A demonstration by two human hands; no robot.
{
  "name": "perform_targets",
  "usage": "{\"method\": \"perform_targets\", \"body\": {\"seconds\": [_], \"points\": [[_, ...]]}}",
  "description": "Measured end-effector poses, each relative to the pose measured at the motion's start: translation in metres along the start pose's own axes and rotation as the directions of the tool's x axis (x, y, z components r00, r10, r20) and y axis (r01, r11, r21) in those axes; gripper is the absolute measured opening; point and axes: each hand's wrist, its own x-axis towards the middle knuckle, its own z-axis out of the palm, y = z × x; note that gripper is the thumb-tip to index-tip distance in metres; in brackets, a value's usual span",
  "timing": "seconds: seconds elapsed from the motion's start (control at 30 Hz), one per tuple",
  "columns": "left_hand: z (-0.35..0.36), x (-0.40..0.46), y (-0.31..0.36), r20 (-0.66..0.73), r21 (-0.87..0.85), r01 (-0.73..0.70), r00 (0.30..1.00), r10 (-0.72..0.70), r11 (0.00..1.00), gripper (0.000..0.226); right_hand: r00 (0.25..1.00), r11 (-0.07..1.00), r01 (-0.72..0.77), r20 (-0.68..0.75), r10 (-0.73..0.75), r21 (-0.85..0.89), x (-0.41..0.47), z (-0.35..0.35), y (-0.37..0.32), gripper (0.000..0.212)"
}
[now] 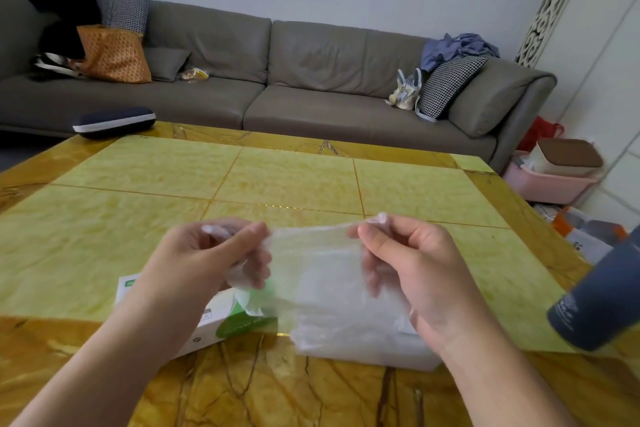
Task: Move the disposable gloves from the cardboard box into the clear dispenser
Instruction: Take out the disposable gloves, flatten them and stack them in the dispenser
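Flanking the held gloves (311, 253): cardboard box (207, 322), dark bottle (599, 298).

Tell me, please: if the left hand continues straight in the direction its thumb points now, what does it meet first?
The left hand points right, along the stretched disposable gloves it pinches. It would probably meet the right hand first, which pinches the other end, though depth is hard to judge.

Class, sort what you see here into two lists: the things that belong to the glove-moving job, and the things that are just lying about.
Part of the job:
- clear gloves, stretched between the left hand and right hand
- cardboard box, white and green
- clear dispenser, under the gloves

Just lying about:
- dark case at the table's far edge
- dark bottle at the right
- pink basket on the floor
- cushions on the sofa
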Motion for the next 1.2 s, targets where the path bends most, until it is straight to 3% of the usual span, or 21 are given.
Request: {"method": "perform_targets", "body": {"seconds": [0.1, 0.2, 0.27, 0.33, 0.4, 0.43, 0.47, 0.53, 0.63, 0.7, 1.0, 1.2], "points": [[0.0, 0.005, -0.003, -0.089, -0.124, 0.029, 0.995, -0.04, 0.992, 0.034, 0.998, 1.0, -0.008, -0.062, 0.007, -0.013, 0.001, -0.003, 0.003, 0.02], [0.0, 0.005, 0.001, -0.143, -0.257, -0.005, 0.989, -0.033, 0.966, 0.029, 0.983, 0.998, -0.008, -0.182, -0.004, -0.063, 0.008, -0.014, 0.005, 0.019], [0.003, 0.001, 0.005, -0.252, -0.063, -0.141, 0.96, 0.121, 0.988, 0.018, 0.959, 0.992, -0.007, -0.283, -0.028, -0.124, 0.015, -0.03, 0.008, 0.02], [0.011, -0.009, 0.015, -0.273, 0.238, -0.344, 0.874, 0.402, 0.908, 0.016, 0.935, 0.973, -0.036, -0.351, -0.047, -0.227, 0.019, -0.042, 0.013, 0.026], [0.033, -0.019, 0.029, -0.078, 0.395, -0.533, 0.792, 0.605, 0.748, 0.015, 0.931, 0.944, -0.08, -0.363, -0.044, -0.32, 0.021, -0.047, 0.018, 0.033], [0.047, -0.022, 0.035, 0.054, 0.431, -0.577, 0.784, 0.619, 0.693, 0.014, 0.937, 0.923, -0.102, -0.347, -0.036, -0.372, 0.02, -0.047, 0.019, 0.035], [0.062, -0.021, 0.036, 0.184, 0.487, -0.581, 0.798, 0.573, 0.652, 0.015, 0.947, 0.897, -0.121, -0.322, -0.025, -0.426, 0.02, -0.045, 0.021, 0.035], [0.092, -0.008, 0.025, 0.383, 0.671, -0.521, 0.853, 0.355, 0.528, 0.017, 0.96, 0.845, -0.153, -0.279, 0.004, -0.513, 0.018, -0.043, 0.022, 0.033], [0.12, 0.015, -0.013, 0.442, 0.859, -0.421, 0.897, -0.006, 0.291, 0.023, 0.968, 0.764, -0.174, -0.251, 0.017, -0.622, 0.015, -0.046, 0.024, 0.03], [0.124, 0.021, -0.033, 0.424, 0.896, -0.392, 0.894, -0.144, 0.209, 0.022, 0.972, 0.697, -0.183, -0.232, 0.025, -0.694, 0.014, -0.05, 0.026, 0.029], [0.122, 0.041, -0.047, 0.423, 0.905, -0.379, 0.849, -0.317, 0.193, 0.054, 0.968, 0.276, -0.206, -0.237, -0.086, -0.939, 0.015, -0.064, 0.032, 0.041], [0.124, 0.05, -0.051, 0.42, 0.907, -0.376, 0.838, -0.349, 0.189, 0.051, 0.954, 0.169, -0.263, -0.282, -0.098, -0.95, 0.008, -0.058, 0.019, 0.02]]}}
